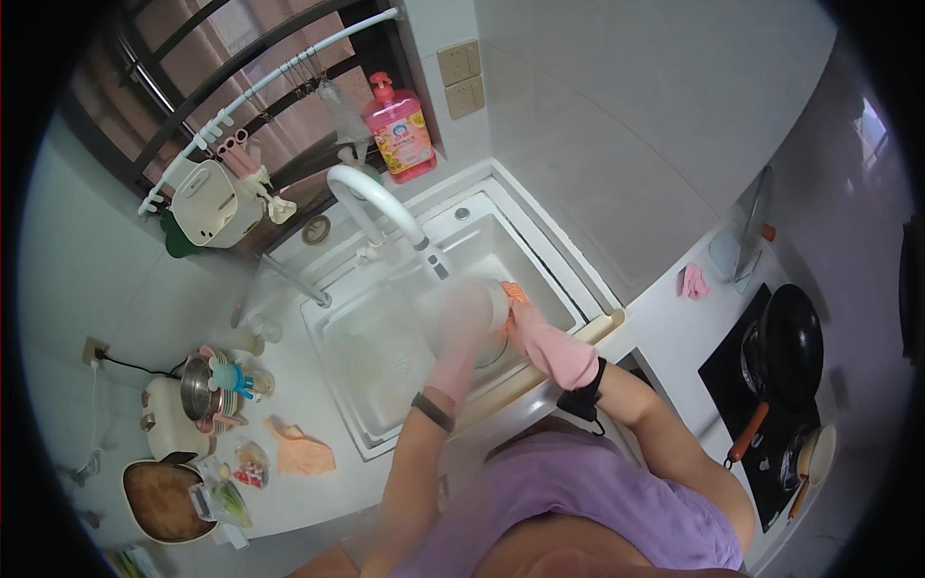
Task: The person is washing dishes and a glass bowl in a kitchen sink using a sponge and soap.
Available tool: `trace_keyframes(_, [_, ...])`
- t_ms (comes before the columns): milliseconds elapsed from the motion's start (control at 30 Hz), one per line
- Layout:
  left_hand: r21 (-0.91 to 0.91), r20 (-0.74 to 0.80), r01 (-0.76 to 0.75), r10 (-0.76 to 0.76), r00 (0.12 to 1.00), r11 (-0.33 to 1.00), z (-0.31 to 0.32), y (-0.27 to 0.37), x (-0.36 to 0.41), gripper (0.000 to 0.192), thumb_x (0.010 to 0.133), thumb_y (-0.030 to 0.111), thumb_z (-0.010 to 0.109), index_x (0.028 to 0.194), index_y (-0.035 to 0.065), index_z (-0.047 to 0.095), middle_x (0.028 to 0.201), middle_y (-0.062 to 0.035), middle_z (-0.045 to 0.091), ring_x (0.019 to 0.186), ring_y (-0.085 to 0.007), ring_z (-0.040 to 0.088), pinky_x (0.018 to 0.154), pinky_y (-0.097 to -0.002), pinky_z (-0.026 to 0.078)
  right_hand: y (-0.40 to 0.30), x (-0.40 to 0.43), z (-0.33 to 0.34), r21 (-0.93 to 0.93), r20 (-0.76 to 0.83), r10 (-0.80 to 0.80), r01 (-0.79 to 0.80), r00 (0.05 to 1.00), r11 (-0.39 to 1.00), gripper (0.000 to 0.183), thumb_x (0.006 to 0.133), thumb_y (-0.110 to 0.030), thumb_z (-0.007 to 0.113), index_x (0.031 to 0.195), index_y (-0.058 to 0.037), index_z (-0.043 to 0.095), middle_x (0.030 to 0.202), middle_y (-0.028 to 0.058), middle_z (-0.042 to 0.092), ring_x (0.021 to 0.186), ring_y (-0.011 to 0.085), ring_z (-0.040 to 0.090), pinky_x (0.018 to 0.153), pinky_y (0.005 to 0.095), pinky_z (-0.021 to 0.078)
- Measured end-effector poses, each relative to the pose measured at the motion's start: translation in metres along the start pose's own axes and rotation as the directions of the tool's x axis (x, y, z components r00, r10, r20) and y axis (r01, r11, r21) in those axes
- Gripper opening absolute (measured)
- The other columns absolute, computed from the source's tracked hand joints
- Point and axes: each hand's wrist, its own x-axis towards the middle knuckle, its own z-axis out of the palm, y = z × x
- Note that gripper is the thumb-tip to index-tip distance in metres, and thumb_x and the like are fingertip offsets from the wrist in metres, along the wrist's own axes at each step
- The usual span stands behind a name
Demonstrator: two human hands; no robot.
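Both of my hands wear pink rubber gloves and work over the white double-bowl sink. My left hand holds a white round vessel, probably a bowl, although a hazy patch blurs this area. An orange cloth is gripped in my right hand and pressed to the vessel's right side. Beneath them, the curved rim of another round dish shows in part. The white faucet arches over the sink, its spout head just above my left hand.
A pink soap pump bottle stands behind the sink. On the left counter are an orange cloth, a metal pot and bagged food. At right, a black wok sits on the cooktop, near a pink cloth.
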Motion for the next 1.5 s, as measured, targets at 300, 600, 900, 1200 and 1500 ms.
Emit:
trace_keyframes(300, [-0.633, 0.052, -0.035, 0.088, 0.995, 0.773, 0.007, -0.062, 0.002, 0.04, 0.089, 0.022, 0.056, 0.124, 0.0076, 0.044, 0.109, -0.0126, 0.059, 0.086, -0.0257, 0.064, 0.053, -0.034, 0.053, -0.028, -0.004, 0.005, 0.255, 0.018, -0.178, 0.167, 0.984, 0.952, 0.036, 0.088, -0.024, 0.058, 0.116, -0.003, 0.055, 0.108, 0.0106, 0.061, 0.094, 0.0224, 0.061, 0.078, 0.0323, 0.0499])
trace_keyframes(600, [-0.671, 0.34, 0.376, -0.186, 0.922, 0.639, 0.018, -0.021, -0.005, 0.04, 0.089, 0.024, 0.054, 0.123, 0.006, 0.044, 0.113, -0.014, 0.056, 0.09, -0.0267, 0.063, 0.06, -0.0359, 0.054, -0.079, 0.01, 0.013, 0.391, 0.008, 0.52, -0.482, 0.854, 0.784, 0.029, 0.085, -0.026, 0.06, 0.107, -0.007, 0.062, 0.093, 0.0095, 0.066, 0.076, 0.0212, 0.064, 0.065, 0.0367, 0.0517])
trace_keyframes(900, [-0.687, -0.199, 0.212, -0.461, 0.865, 0.695, 0.055, -0.031, 0.025, 0.034, 0.091, 0.022, 0.05, 0.117, 0.0011, 0.043, 0.107, -0.0164, 0.057, 0.093, -0.0282, 0.059, 0.074, -0.0387, 0.049, -0.003, 0.054, 0.016, 0.408, 0.042, 0.132, -0.137, 0.99, 0.903, 0.035, 0.095, -0.033, 0.043, 0.115, -0.0068, 0.057, 0.097, 0.0123, 0.065, 0.082, 0.0239, 0.064, 0.071, 0.0349, 0.0524])
trace_keyframes(1200, [-0.335, -0.356, -0.047, -0.08, 0.931, 0.941, 0.037, -0.08, 0.055, 0.027, 0.093, 0.019, 0.045, 0.117, 0.0072, 0.044, 0.101, -0.014, 0.058, 0.077, -0.0215, 0.062, 0.047, -0.0308, 0.049, -0.089, 0.017, 0.002, -0.683, 0.173, 0.059, 0.077, 0.983, 0.726, 0.048, 0.083, -0.045, 0.052, 0.093, 0.0018, 0.062, 0.079, 0.0137, 0.066, 0.07, 0.0245, 0.063, 0.065, 0.0351, 0.0469])
trace_keyframes(1500, [-0.227, 0.012, 0.19, -0.192, 0.981, 0.955, -0.033, -0.025, 0.033, 0.051, 0.088, 0.041, 0.05, 0.12, 0.001, 0.052, 0.105, -0.0246, 0.062, 0.094, -0.036, 0.062, 0.083, -0.0392, 0.048, -0.095, 0.094, -0.053, -0.169, 0.439, 0.133, -0.064, 0.889, 0.984, 0.031, 0.086, -0.027, 0.048, 0.08, 0.0008, 0.059, 0.068, 0.01, 0.059, 0.067, 0.0203, 0.058, 0.064, 0.0318, 0.0448])
